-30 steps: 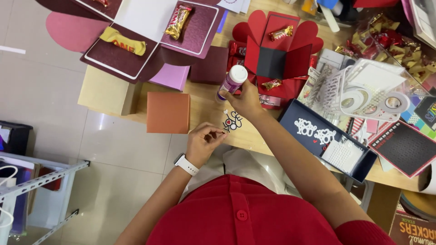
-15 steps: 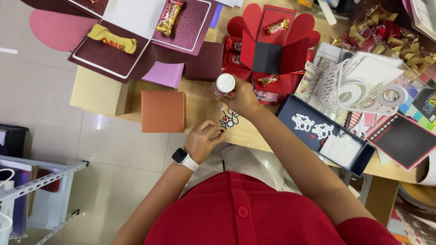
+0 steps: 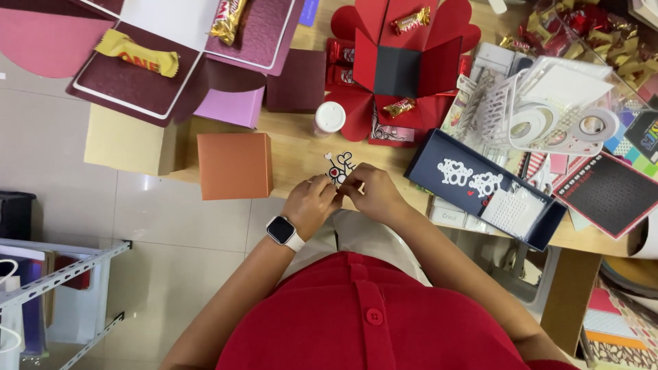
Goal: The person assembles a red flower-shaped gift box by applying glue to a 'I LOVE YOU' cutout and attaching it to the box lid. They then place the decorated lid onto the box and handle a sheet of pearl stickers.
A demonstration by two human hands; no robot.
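Both my hands meet at the near edge of a wooden table [image 3: 295, 154]. My left hand [image 3: 312, 203], with a white smartwatch on its wrist, and my right hand [image 3: 373, 193] pinch a small white paper cut-out [image 3: 340, 166] with black loops and a red spot. The cut-out sticks up from between my fingertips. A white-capped glue bottle [image 3: 329, 118] stands upright on the table just beyond the cut-out, free of my hands.
An orange box [image 3: 235, 165] sits left of my hands. A red unfolded box [image 3: 404, 65] with wrapped sweets lies behind. A navy tray [image 3: 480, 188] of white cut-outs is at the right, tape rolls [image 3: 593, 125] beyond. A maroon unfolded box [image 3: 137, 75] holds a yellow bar.
My right hand set the glue bottle down on the table and came back to join my left hand on the paper cut-out.
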